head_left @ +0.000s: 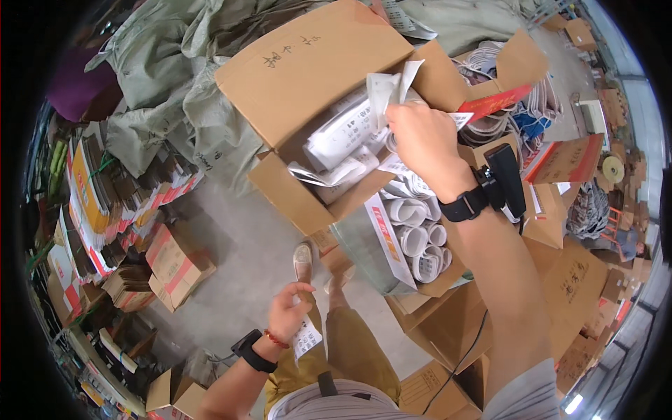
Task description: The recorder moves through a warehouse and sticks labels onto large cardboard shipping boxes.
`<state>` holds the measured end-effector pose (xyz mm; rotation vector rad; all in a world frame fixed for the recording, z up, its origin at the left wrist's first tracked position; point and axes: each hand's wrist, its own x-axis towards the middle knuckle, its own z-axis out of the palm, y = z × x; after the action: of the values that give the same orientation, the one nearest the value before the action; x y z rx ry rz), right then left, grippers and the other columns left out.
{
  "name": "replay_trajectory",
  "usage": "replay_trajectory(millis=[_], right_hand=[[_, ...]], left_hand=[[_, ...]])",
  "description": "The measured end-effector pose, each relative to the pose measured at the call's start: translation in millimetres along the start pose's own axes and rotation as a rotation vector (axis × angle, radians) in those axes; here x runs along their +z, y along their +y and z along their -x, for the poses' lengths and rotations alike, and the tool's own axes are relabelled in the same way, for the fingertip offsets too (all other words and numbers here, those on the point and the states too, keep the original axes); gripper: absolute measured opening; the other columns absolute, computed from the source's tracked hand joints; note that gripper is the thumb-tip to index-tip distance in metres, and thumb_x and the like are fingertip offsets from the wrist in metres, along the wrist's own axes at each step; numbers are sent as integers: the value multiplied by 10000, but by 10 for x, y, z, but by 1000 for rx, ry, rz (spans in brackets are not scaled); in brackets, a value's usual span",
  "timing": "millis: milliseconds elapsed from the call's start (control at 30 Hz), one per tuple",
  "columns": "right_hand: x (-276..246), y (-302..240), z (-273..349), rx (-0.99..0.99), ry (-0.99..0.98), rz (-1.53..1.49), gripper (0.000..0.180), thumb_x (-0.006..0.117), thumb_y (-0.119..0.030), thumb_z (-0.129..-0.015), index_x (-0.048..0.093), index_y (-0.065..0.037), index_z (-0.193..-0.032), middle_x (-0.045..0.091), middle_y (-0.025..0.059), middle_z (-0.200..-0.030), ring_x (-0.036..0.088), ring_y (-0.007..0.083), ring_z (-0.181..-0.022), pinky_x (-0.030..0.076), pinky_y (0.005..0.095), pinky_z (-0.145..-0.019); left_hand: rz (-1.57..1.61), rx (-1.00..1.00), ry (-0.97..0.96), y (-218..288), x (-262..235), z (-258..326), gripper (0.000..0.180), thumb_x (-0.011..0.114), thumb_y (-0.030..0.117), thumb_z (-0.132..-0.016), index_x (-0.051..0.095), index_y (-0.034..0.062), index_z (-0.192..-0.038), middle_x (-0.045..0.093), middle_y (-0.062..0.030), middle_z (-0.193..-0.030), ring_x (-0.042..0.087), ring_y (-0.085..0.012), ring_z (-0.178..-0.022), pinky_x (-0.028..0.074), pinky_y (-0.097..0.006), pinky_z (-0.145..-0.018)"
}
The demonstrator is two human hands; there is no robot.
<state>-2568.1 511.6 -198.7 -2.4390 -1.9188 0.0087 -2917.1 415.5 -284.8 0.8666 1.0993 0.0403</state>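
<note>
My right hand (425, 138) is over an open cardboard box (290, 199), its fingers closed on a curling white sheet (386, 91). Inside that box lie loosely rolled white label sheets (341, 134) with dark print. Down in front of my legs, my left hand (285, 313) is closed on a white printed label strip (308, 339), which hangs below the fingers. Just under my right wrist stands a second box with several upright rolls of white labels (413, 241). The right fingertips are partly hidden by the hand and the paper.
Grey-green sacks (199, 105) are heaped behind the box. Stacks of flattened cartons (98, 203) and a small carton (178, 266) stand at the left. To the right are a box of bundled shoe-like pieces (483, 59) and more cartons (574, 287). A black cable (470, 350) hangs by my right arm.
</note>
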Motion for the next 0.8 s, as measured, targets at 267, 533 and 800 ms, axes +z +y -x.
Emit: replay_trajectory(millis=[267, 533, 800], right_hand=[[-54, 59, 41, 69, -19, -37, 85, 529, -61, -735, 611, -73, -752, 613, 137, -788, 625, 324, -731, 489, 432, -614], [-17, 296, -40, 178, 54, -17, 91, 520, -49, -759, 574, -49, -832, 601, 149, -836, 617, 355, -767, 495, 454, -643], [-17, 230, 61, 169, 35, -80, 81, 536, -51, -745, 584, -59, -809, 596, 134, -834, 617, 346, -759, 498, 441, -640]], left_hand=[[56, -28, -13, 128, 58, 62, 302, 512, -61, -713, 575, 48, -987, 461, 35, -785, 485, -41, -668, 392, -182, -566], [22, 84, -61, 74, 49, 97, 291, 518, -60, -713, 576, 32, -983, 457, 32, -781, 457, -34, -671, 364, -166, -580], [52, -35, -20, 11, -40, 139, 286, 498, -76, -707, 570, 28, -963, 473, 18, -765, 477, -54, -623, 378, -180, -543]])
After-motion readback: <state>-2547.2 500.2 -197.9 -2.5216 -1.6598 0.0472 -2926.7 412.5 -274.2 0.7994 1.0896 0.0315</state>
